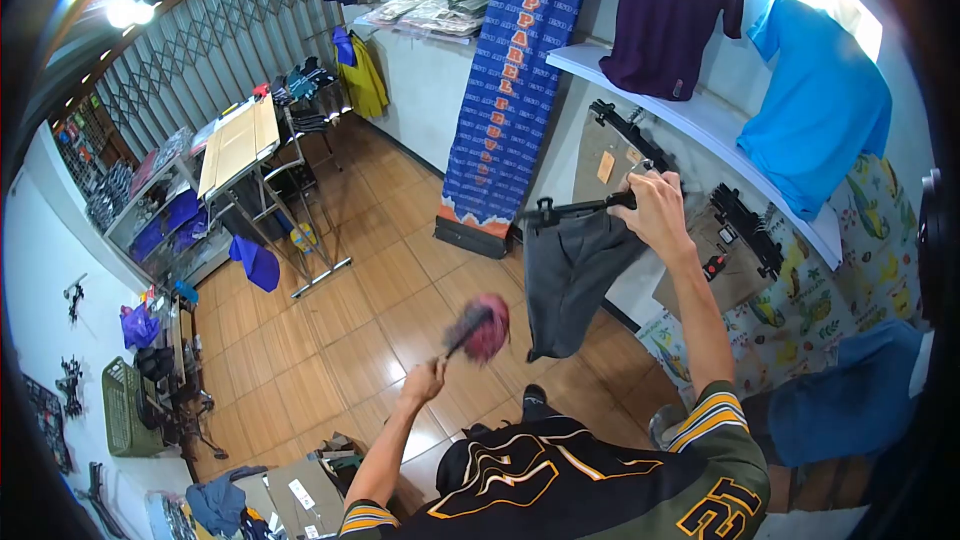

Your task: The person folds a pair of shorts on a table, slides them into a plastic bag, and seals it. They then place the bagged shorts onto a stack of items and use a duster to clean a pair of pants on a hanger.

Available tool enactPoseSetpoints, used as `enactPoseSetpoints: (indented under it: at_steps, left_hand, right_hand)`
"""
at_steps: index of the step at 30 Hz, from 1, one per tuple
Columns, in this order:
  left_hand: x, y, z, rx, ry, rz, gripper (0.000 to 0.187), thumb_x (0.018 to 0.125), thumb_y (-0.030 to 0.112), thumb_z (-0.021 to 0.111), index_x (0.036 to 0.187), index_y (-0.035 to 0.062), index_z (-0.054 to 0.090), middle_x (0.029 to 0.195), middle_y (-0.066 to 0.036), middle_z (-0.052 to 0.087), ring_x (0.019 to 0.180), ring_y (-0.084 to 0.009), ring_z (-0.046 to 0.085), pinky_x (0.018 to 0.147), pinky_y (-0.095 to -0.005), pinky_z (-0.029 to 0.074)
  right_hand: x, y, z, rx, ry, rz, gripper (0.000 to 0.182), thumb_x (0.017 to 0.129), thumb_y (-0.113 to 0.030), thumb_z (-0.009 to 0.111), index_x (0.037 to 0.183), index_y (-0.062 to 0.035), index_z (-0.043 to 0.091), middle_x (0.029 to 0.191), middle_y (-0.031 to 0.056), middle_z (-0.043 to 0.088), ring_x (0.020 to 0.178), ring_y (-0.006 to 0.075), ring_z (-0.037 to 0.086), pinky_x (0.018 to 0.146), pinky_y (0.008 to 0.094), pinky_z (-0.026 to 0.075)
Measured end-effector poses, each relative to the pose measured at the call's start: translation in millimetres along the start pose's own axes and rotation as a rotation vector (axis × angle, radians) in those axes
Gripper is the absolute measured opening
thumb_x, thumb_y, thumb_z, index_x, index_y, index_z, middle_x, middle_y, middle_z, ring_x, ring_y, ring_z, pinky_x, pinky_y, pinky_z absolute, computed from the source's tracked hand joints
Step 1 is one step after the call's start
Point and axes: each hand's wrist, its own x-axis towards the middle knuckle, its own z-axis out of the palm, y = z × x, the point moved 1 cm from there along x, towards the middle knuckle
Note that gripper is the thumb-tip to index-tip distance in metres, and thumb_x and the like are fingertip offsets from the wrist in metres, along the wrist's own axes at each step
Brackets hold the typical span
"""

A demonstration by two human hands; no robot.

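Observation:
My left hand [425,382] is closed around the dark handle of a duster [483,328] with a fluffy pink head, blurred by motion and held over the tiled floor. Higher up on the right, my right hand [657,210] grips one end of a black clip hanger [572,209]. From its clips hang dark grey trousers [572,285], apart from the duster. Just behind that hand, tan trousers [592,145] with a paper tag hang on black clip hangers [635,132] against the wall.
A white shelf [700,130] on the right bears a dark purple T-shirt [668,20] and a blue T-shirt [825,110]. A tall blue banner [515,90] leans at the wall. Left stand a folding table [240,145] and a green crate [130,410]. Cardboard [305,500] lies lower left.

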Motion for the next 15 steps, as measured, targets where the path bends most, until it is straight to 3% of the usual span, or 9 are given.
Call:
enactPoseSetpoints:
  at_steps: [3, 4, 6, 8, 10, 11, 13, 14, 15]
  left_hand:
    - [10, 37, -54, -0.185, 0.329, 0.05, 0.037, 0.103, 0.034, 0.046, 0.099, 0.0019, 0.065, 0.076, -0.027, 0.065, 0.074, -0.0447, 0.065, 0.065, -0.0536, 0.048]
    - [7, 65, -81, -0.251, 0.449, 0.073, 0.036, 0.103, 0.032, 0.046, 0.097, 0.0016, 0.065, 0.072, -0.026, 0.065, 0.068, -0.0416, 0.066, 0.06, -0.0507, 0.047]
    - [1, 105, -107, -0.348, 0.478, 0.032, 0.035, 0.104, 0.03, 0.046, 0.096, 0.0011, 0.064, 0.068, -0.024, 0.063, 0.062, -0.037, 0.064, 0.055, -0.0472, 0.045]
    - [0, 135, -112, -0.449, 0.507, -0.012, 0.034, 0.104, 0.029, 0.046, 0.094, 0.0007, 0.063, 0.064, -0.022, 0.06, 0.056, -0.0324, 0.063, 0.051, -0.0438, 0.043]
    - [-2, 161, -103, -0.626, 0.548, 0.058, 0.033, 0.104, 0.027, 0.047, 0.094, -0.0001, 0.062, 0.059, -0.017, 0.057, 0.05, -0.0241, 0.059, 0.046, -0.0389, 0.039]
    - [-1, 168, -90, -0.625, 0.547, 0.058, 0.033, 0.104, 0.027, 0.047, 0.094, -0.0001, 0.062, 0.059, -0.017, 0.057, 0.05, -0.0241, 0.059, 0.046, -0.0389, 0.039]
    - [4, 167, -51, -0.534, 0.372, 0.157, 0.036, 0.104, 0.03, 0.046, 0.097, -0.0002, 0.063, 0.062, -0.022, 0.06, 0.055, -0.0336, 0.063, 0.051, -0.0455, 0.045]
    - [8, 154, -32, -0.533, 0.367, 0.162, 0.036, 0.104, 0.03, 0.046, 0.097, -0.0002, 0.063, 0.062, -0.022, 0.06, 0.055, -0.0336, 0.063, 0.051, -0.0455, 0.045]
    - [15, 139, -6, -0.326, 0.231, 0.218, 0.039, 0.104, 0.033, 0.044, 0.098, -0.0002, 0.064, 0.066, -0.025, 0.062, 0.061, -0.0394, 0.064, 0.056, -0.0499, 0.047]
  right_hand:
    - [-8, 18, 30, -0.052, -0.264, 0.065, 0.038, 0.068, -0.027, 0.085, 0.082, -0.0017, 0.061, 0.084, 0.0134, 0.069, 0.083, 0.0328, 0.066, 0.07, 0.0429, 0.05]
    - [-15, 25, 48, -0.046, -0.274, 0.062, 0.038, 0.068, -0.027, 0.085, 0.082, -0.0017, 0.061, 0.084, 0.0134, 0.069, 0.083, 0.0328, 0.066, 0.07, 0.0429, 0.05]
    - [-24, 41, 81, 0.138, -0.386, 0.188, 0.039, 0.069, -0.025, 0.084, 0.077, -0.0003, 0.055, 0.08, 0.0146, 0.068, 0.078, 0.0354, 0.065, 0.068, 0.0435, 0.05]
    - [-30, 41, 95, 0.235, -0.361, 0.204, 0.035, 0.071, -0.021, 0.081, 0.075, 0.0003, 0.054, 0.07, 0.0156, 0.062, 0.069, 0.0311, 0.064, 0.063, 0.0414, 0.048]
    - [-33, 37, 101, 0.484, -0.232, 0.336, 0.034, 0.073, -0.017, 0.08, 0.072, -0.0008, 0.05, 0.062, 0.0099, 0.055, 0.062, 0.0203, 0.057, 0.059, 0.0365, 0.045]
    - [-32, 33, 100, 0.565, -0.203, 0.337, 0.031, 0.076, -0.013, 0.078, 0.071, -0.0027, 0.049, 0.063, 0.0028, 0.052, 0.061, 0.0102, 0.048, 0.054, 0.0304, 0.04]
    - [-27, 19, 86, 0.692, -0.172, 0.362, 0.028, 0.078, -0.01, 0.076, 0.071, -0.0043, 0.049, 0.064, 0.0008, 0.053, 0.061, 0.008, 0.046, 0.053, 0.0284, 0.037]
    - [-25, 17, 81, 0.821, -0.141, 0.381, 0.026, 0.081, -0.008, 0.073, 0.072, -0.006, 0.049, 0.065, -0.0011, 0.053, 0.06, 0.0058, 0.044, 0.052, 0.0265, 0.035]
    - [-23, 21, 82, 0.951, -0.143, 0.358, 0.022, 0.084, -0.004, 0.068, 0.074, -0.0077, 0.05, 0.066, -0.0013, 0.054, 0.059, 0.0046, 0.044, 0.052, 0.0243, 0.033]
